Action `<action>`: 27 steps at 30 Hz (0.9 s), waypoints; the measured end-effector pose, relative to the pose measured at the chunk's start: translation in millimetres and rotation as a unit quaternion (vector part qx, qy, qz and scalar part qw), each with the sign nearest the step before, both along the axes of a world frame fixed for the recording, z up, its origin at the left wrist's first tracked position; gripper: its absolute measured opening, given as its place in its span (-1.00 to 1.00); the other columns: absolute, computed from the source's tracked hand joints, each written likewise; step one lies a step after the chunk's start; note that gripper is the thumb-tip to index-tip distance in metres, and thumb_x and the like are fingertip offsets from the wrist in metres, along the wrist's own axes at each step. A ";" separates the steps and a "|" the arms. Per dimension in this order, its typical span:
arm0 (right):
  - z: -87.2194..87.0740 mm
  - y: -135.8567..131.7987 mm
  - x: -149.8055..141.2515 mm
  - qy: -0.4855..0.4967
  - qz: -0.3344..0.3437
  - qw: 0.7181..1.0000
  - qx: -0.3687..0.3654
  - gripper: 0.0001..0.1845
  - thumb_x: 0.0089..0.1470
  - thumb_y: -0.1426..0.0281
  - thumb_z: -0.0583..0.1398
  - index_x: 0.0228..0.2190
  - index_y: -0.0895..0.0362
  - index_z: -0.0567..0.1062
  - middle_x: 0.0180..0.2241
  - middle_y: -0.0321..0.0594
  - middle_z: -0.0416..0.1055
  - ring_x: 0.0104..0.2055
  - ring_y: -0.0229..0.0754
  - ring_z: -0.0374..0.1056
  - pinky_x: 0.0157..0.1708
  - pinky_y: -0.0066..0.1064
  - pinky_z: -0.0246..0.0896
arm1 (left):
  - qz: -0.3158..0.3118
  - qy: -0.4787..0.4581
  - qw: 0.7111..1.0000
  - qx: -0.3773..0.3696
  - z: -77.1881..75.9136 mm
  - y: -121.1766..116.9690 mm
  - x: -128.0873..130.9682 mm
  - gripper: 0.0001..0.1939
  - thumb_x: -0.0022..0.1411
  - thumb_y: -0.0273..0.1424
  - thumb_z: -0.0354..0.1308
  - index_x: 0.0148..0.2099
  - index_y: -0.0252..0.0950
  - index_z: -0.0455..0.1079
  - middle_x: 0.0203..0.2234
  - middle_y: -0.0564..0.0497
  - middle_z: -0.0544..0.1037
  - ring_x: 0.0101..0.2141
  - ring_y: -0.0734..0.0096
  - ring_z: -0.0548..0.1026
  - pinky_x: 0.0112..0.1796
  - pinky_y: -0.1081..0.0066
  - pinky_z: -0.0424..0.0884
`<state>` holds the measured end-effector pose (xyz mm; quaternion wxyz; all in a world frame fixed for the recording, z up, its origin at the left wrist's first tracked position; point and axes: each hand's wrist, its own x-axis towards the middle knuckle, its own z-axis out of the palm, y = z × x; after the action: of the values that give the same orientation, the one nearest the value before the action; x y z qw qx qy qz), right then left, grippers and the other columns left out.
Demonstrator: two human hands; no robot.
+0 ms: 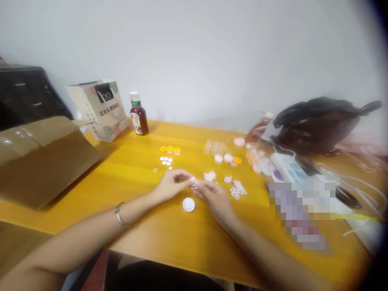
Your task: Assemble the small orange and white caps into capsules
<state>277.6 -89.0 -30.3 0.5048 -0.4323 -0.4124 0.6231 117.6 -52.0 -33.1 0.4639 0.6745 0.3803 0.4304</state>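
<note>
My left hand and my right hand meet over the middle of the yellow table. Both pinch a small white lacy piece between their fingertips. A silver bracelet circles my left wrist. A round white cap lies on the table just below my hands. More white lacy pieces lie to the right of my hands. Small white bits and yellow rings lie further back.
A brown cardboard box fills the left side, with a paper bag and a dark bottle behind it. At the right are a dark bag, a power strip with cables, and small round caps.
</note>
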 end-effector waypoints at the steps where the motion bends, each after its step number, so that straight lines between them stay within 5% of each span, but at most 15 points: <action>1: -0.5 0.5 -0.2 -0.002 0.002 1.000 0.000 -0.81 -0.18 0.29 0.28 -0.44 0.10 0.54 -0.39 -0.27 0.51 -0.30 -0.22 0.41 -0.10 -0.29 0.25 | 0.003 0.005 1.000 0.000 0.9 -0.2 0.5 -0.79 0.05 -0.32 0.18 -0.31 -0.37 0.42 -0.41 -0.06 0.53 -0.39 0.42 0.47 -0.29 0.37 0.41; 8: 8.8 2.3 10.2 -0.157 0.065 0.983 0.075 -0.67 -0.18 0.22 0.26 -0.32 0.09 0.44 -0.37 -0.26 0.41 -0.32 -0.23 0.32 -0.26 -0.36 0.23 | -0.028 0.045 0.998 0.031 15.4 1.2 -13.7 -0.80 0.08 -0.31 0.15 -0.30 -0.36 0.39 -0.41 -0.04 0.51 -0.40 0.46 0.45 -0.34 0.43 0.37; 12: 11.1 -3.4 16.7 -0.368 0.151 0.898 0.188 -0.46 -0.41 0.24 0.37 -0.30 0.07 0.36 -0.36 -0.29 0.30 -0.35 -0.22 0.21 -0.32 -0.37 0.15 | -0.150 0.095 0.982 0.059 26.1 -0.8 -29.2 -0.82 0.11 -0.35 0.13 -0.26 -0.35 0.38 -0.38 -0.04 0.50 -0.37 0.48 0.44 -0.29 0.44 0.36; 15: 7.3 -5.5 15.1 -0.426 0.178 0.856 0.234 -0.58 -0.32 0.27 0.34 -0.35 0.08 0.34 -0.38 -0.31 0.27 -0.34 -0.22 0.18 -0.31 -0.38 0.11 | -0.201 0.137 0.965 0.100 30.6 -6.2 -31.2 -0.83 0.12 -0.37 0.11 -0.25 -0.35 0.38 -0.37 -0.04 0.50 -0.34 0.47 0.43 -0.27 0.44 0.35; 19: 2.3 -3.5 11.8 -0.431 0.186 0.846 0.254 -0.75 -0.18 0.33 0.27 -0.41 0.10 0.34 -0.42 -0.31 0.28 -0.37 -0.24 0.18 -0.34 -0.41 0.09 | -0.225 0.171 0.951 0.126 30.4 -12.6 -26.8 -0.84 0.14 -0.39 0.09 -0.23 -0.34 0.38 -0.37 -0.04 0.50 -0.35 0.47 0.44 -0.28 0.44 0.35; 27: -1.2 -1.4 12.3 -0.434 0.182 0.840 0.270 -0.77 -0.18 0.33 0.27 -0.46 0.11 0.32 -0.44 -0.31 0.28 -0.39 -0.25 0.17 -0.38 -0.43 0.09 | -0.219 0.198 0.940 0.173 27.5 -16.3 -23.5 -0.90 0.15 -0.44 0.06 -0.26 -0.30 0.36 -0.34 -0.03 0.50 -0.35 0.45 0.44 -0.31 0.44 0.33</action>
<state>289.9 -90.4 -31.4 0.2485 -0.4217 -0.8125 0.3166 94.1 -68.4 -5.6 0.3382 0.8826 0.2269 0.2350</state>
